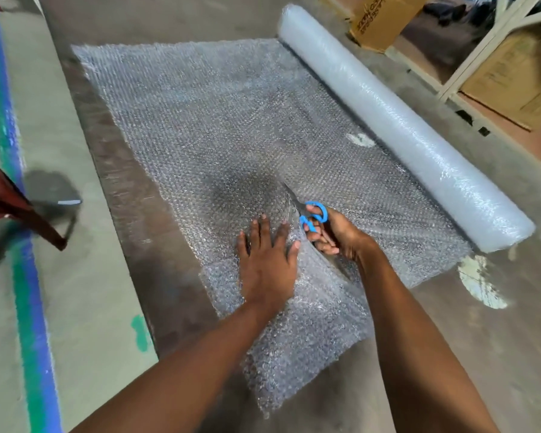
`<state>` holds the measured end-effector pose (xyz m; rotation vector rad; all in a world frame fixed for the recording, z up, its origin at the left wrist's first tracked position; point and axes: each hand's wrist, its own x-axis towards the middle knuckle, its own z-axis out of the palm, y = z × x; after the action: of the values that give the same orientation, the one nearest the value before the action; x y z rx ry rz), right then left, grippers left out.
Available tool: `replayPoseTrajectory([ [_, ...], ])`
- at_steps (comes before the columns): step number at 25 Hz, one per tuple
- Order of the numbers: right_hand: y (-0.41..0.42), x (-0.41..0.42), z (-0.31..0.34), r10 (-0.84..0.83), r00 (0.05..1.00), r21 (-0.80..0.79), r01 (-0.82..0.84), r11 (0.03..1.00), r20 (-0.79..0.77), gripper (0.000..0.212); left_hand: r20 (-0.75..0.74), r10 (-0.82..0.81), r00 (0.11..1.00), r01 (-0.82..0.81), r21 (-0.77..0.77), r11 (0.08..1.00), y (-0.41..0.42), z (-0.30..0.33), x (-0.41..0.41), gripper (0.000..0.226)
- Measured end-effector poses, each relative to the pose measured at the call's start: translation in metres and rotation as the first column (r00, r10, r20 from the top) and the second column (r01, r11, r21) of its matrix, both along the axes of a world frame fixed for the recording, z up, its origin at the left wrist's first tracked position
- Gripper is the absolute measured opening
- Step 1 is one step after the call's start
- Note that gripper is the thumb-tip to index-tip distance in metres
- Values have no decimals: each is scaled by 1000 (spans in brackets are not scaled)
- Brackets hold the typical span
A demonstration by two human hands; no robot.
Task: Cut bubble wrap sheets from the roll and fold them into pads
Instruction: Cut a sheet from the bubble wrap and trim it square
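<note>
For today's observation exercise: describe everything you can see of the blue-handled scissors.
The scissors have bright blue plastic loop handles and slim metal blades. The right hand grips them, fingers through the loops, just right of the flat left hand. The blades point away from the person, along the cut, into the unrolled bubble wrap sheet on the floor. Whether they are open or closed is unclear through the shiny wrap.

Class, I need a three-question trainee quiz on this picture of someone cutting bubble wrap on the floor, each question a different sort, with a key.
1. True or false: the left hand lies flat on the unrolled clear bubble wrap sheet.
2. The right hand grips: A) a knife B) blue-handled scissors C) tape
3. Fill in: the long bubble wrap roll lies on the sheet's ____ side.

Key: 1 true; 2 B; 3 right
</note>
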<state>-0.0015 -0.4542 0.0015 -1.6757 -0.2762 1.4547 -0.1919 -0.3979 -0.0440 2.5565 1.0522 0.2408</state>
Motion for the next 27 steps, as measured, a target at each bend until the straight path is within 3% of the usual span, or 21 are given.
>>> replayPoseTrajectory([
  [11, 22, 5, 4, -22, 1000, -19, 22, 1000, -13, 48, -34, -19, 999, 14, -128, 992, 17, 23, 7, 64],
  [16, 20, 10, 8, 9, 998, 9, -10, 1000, 59, 44, 26, -191, 981, 189, 77, 979, 107, 36, 42, 57],
  [21, 26, 15, -9, -53, 998, 15, 54, 998, -45, 48, 83, -320, 944, 315, 63, 947, 160, 11, 58, 38],
  [27, 30, 23, -3, -29, 998, 28, 27, 999, 60, 47, 26, -390, 920, 388, 65, 919, 175, 8, 62, 42],
])
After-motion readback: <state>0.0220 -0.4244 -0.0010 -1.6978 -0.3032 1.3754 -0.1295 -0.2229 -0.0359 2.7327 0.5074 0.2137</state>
